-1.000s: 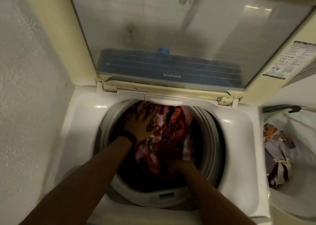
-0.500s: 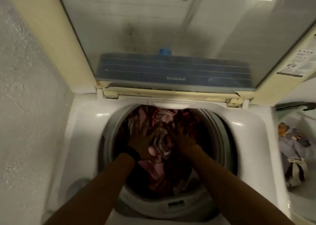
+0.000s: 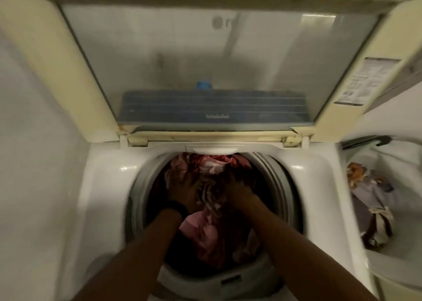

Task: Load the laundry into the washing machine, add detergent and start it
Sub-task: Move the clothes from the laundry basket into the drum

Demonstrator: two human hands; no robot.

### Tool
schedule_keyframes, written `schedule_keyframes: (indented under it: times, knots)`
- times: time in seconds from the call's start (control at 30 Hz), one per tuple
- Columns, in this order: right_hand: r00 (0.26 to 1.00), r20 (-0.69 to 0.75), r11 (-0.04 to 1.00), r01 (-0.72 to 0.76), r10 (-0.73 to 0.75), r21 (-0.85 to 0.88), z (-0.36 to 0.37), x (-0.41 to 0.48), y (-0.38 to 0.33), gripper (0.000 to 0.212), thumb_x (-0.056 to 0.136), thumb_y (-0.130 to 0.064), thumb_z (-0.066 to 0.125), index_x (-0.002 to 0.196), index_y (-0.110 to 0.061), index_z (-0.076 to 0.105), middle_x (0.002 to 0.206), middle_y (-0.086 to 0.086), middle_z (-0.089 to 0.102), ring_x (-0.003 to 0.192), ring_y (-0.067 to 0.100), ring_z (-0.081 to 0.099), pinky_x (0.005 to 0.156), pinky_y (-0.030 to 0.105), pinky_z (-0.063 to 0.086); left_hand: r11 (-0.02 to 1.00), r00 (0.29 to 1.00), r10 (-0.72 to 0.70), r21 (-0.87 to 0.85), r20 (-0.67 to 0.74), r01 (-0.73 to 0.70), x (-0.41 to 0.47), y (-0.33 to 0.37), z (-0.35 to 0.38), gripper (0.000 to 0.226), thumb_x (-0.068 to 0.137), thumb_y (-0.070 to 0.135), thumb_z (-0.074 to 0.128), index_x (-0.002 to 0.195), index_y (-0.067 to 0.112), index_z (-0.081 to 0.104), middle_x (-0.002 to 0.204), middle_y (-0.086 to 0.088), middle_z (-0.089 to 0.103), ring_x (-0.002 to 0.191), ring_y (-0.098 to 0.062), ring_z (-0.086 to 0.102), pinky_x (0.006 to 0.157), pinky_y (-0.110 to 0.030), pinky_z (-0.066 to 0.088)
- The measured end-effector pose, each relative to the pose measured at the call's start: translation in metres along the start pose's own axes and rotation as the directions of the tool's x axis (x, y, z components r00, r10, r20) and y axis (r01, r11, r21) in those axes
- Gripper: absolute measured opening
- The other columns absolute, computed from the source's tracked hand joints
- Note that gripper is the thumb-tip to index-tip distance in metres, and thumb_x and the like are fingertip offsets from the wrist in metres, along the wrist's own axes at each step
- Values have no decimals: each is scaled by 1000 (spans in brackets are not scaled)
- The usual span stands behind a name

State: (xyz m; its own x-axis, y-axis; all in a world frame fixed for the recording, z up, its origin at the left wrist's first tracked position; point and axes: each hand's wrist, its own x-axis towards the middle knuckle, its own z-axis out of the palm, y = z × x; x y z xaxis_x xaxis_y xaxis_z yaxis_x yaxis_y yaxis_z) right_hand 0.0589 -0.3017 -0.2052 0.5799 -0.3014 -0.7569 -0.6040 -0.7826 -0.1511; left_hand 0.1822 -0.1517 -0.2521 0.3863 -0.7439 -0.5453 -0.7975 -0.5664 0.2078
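Observation:
A white top-loading washing machine [image 3: 109, 186] stands with its glass lid [image 3: 205, 60] raised. Its drum is nearly full of red, pink and patterned laundry [image 3: 205, 230]. Both my arms reach into the drum. My left hand [image 3: 182, 192], with a dark band at the wrist, presses on the pile at the drum's left. Beside it my right hand [image 3: 238, 190] presses on the same pile, with a striped fold of cloth bunched between the two hands. The picture is blurred and the fingertips sink into the cloth.
A white basket [image 3: 388, 159] at the right holds grey and orange clothes [image 3: 370, 200]. Through the lid show a dark blue panel [image 3: 214, 108] and a blue cap [image 3: 204, 84]. A white wall [image 3: 34, 163] runs close along the left.
My right hand moved from the drum's front up to the middle, beside my left hand. The view has moved closer and shifted left. The pile between the hands looks pushed lower.

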Motion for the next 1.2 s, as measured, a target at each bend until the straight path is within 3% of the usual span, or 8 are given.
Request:
schedule_keyframes:
  times: [0.1,0.27,0.43,0.67,0.83,0.93,1.07,1.2]
  knots:
    - [995,-96,999,37,-34,28,-17,-49,-6,93,96,-54,62,164,-36,1,172,8,-10,153,43,18,114,61,35,999,989,38,16,-145,-36,-30,26,-42,95,84,74,58,163,40,16,172,-7,15,157,-43,8,125,-64,11]
    - [956,-287,982,104,-55,160,-45,-136,3,99,84,-57,74,162,-34,16,170,2,8,147,39,35,109,58,45,993,968,61,-85,-243,-84,-84,65,-93,82,95,63,55,164,36,20,167,1,31,153,-30,27,123,-48,27]
    - [863,-506,959,143,0,245,-63,-216,41,90,86,-50,73,160,-31,26,163,2,28,143,31,39,108,48,47,965,927,146,-157,-346,-211,-117,124,-131,76,96,60,57,162,33,29,152,1,53,137,-20,51,110,-36,45]
    - [742,-655,928,130,142,349,-71,-285,127,73,91,-55,69,153,-28,42,147,2,49,130,25,52,100,34,45,921,854,278,-131,-439,-367,-123,244,-165,62,99,53,57,156,34,40,132,1,67,120,-22,63,97,-37,52]
    - [690,-680,888,121,246,444,-60,-306,204,67,91,-51,71,148,-25,48,143,0,53,128,21,54,100,35,48,911,841,341,-74,-419,-407,-100,324,-168,57,100,57,55,152,33,45,130,1,69,120,-25,63,95,-39,54]
    - [683,-667,865,102,298,491,-52,-307,256,60,93,-42,70,147,-27,50,144,0,54,130,21,54,99,36,48,908,838,349,-67,-420,-412,-85,370,-161,53,100,57,55,147,33,51,122,1,73,112,-25,68,87,-38,56]
    - [688,-647,857,72,328,511,-36,-293,330,50,97,-25,65,145,-24,53,147,2,55,132,26,53,100,40,49,908,868,353,-96,-349,-408,-57,425,-143,51,102,47,57,149,30,51,125,0,72,113,-25,67,89,-40,57]
    - [765,-539,842,-7,351,539,-20,-257,402,34,99,-21,60,132,-18,64,140,5,59,129,28,56,104,41,48,910,903,332,-158,-273,-382,-20,470,-119,43,103,38,58,140,18,60,116,-8,72,106,-30,67,85,-41,55]
